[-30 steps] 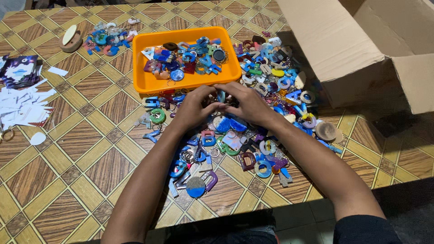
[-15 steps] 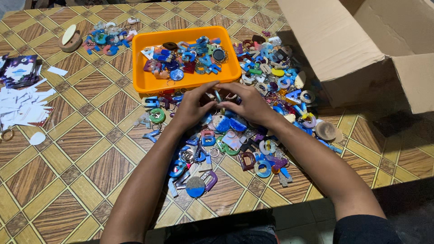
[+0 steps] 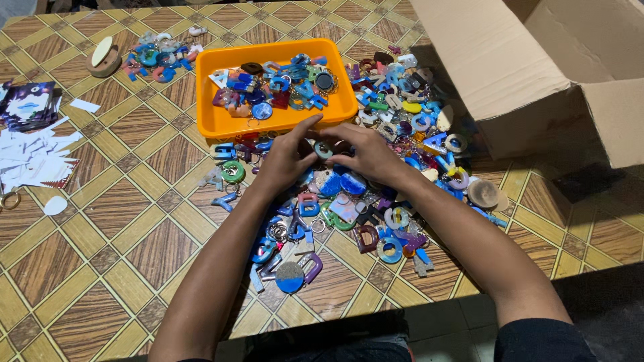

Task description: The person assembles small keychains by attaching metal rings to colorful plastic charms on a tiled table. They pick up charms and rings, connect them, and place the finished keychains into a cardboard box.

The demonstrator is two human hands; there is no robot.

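The tray (image 3: 213,121) is bright orange, its contents mostly blue with bits of green, red and white. The heap of letter charms (image 3: 349,208) mixes blue, green, purple, maroon and yellow. The worktop (image 3: 127,228) shows a brown wood-grain parquet of squares edged in pale yellow strips. The cardboard box (image 3: 496,60) is plain tan. The paper scraps (image 3: 33,161) are white.
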